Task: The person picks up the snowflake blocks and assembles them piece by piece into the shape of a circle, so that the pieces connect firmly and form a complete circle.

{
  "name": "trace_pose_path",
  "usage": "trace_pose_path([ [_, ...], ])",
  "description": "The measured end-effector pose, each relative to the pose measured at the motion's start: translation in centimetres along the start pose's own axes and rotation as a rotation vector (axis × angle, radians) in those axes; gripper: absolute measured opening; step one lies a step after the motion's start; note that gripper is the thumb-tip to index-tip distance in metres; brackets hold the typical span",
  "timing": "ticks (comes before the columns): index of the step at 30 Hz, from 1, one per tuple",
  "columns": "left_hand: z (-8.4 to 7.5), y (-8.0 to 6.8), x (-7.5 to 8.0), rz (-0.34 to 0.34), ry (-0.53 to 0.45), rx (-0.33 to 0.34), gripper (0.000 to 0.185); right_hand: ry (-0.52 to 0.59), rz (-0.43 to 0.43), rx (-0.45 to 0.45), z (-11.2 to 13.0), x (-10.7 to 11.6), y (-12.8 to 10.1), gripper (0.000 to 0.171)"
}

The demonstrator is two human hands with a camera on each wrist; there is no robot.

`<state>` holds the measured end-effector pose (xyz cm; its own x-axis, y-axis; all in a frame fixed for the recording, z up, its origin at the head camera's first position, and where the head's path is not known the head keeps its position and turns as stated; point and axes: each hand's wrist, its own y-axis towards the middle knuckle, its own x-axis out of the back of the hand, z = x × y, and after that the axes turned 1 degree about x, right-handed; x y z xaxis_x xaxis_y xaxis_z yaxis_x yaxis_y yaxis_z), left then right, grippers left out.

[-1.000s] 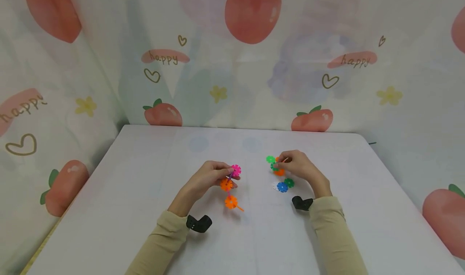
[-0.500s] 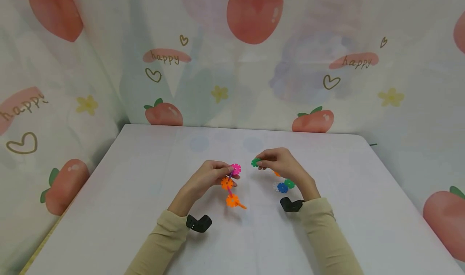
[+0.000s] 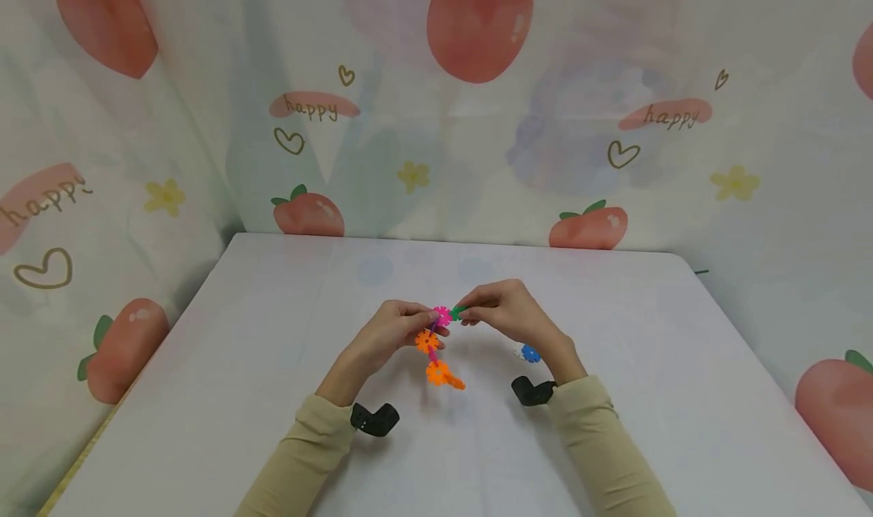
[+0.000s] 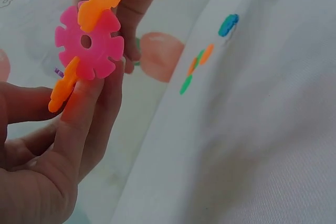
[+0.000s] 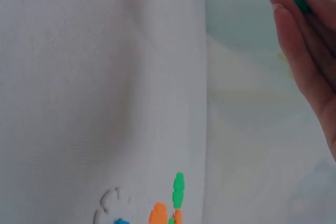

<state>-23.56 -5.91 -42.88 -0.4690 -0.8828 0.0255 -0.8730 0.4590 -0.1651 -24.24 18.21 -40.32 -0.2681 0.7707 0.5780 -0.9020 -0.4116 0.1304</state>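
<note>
In the head view my left hand [image 3: 382, 339] pinches a bright pink snowflake disc [image 3: 442, 317], the top of a linked chain. Below it hang an orange snowflake disc [image 3: 427, 341] and a lower orange disc [image 3: 438, 373], joined by a magenta piece seen edge-on. The left wrist view shows a pink disc [image 4: 107, 35] with orange ones slotted into its rim. My right hand [image 3: 514, 312] pinches a green snowflake disc [image 3: 458, 314] between thumb and fingers, at the pink disc's right edge. Whether the two are slotted together I cannot tell.
A blue disc [image 3: 530, 353] and a white disc [image 3: 520, 350] lie on the white table [image 3: 273, 396] beside my right wrist. Loose green [image 5: 178, 190] and orange discs [image 5: 158, 214] lie near them. Black cameras [image 3: 375, 420] sit on both wrists. A patterned cloth [image 3: 464, 138] hangs behind.
My right hand has carried the green disc left, from the loose discs to the pink disc. My left hand stays nearly in place, and the chain's lower end has swung slightly up and right.
</note>
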Motion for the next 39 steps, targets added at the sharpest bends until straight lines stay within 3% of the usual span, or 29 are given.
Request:
trace_pose_path([
  [15,0.0,-0.1,-0.2,-0.06,-0.034,0.009,0.028,0.067,-0.029,0.074,-0.3,-1.3,0.3,0.008],
  [20,0.0,-0.2,0.0,-0.012,-0.053,0.004,0.029,0.103,-0.031,0.074,-0.8,-1.3,0.3,0.008],
  [25,0.0,-0.1,0.0,0.056,-0.083,0.034,0.032,0.068,-0.022,0.065,-0.7,-1.4,0.4,0.009],
  [31,0.5,0.2,-0.5,0.169,-0.046,0.086,0.044,0.044,0.06,0.058,-0.6,-1.3,0.5,0.017],
  [34,0.8,0.3,-0.5,0.169,-0.026,0.086,0.047,0.014,0.076,0.042,-0.6,-0.9,0.5,0.022],
  [39,1.1,0.4,-0.3,0.112,-0.019,0.095,0.044,-0.079,0.004,-0.022,-1.8,0.8,0.1,0.023],
])
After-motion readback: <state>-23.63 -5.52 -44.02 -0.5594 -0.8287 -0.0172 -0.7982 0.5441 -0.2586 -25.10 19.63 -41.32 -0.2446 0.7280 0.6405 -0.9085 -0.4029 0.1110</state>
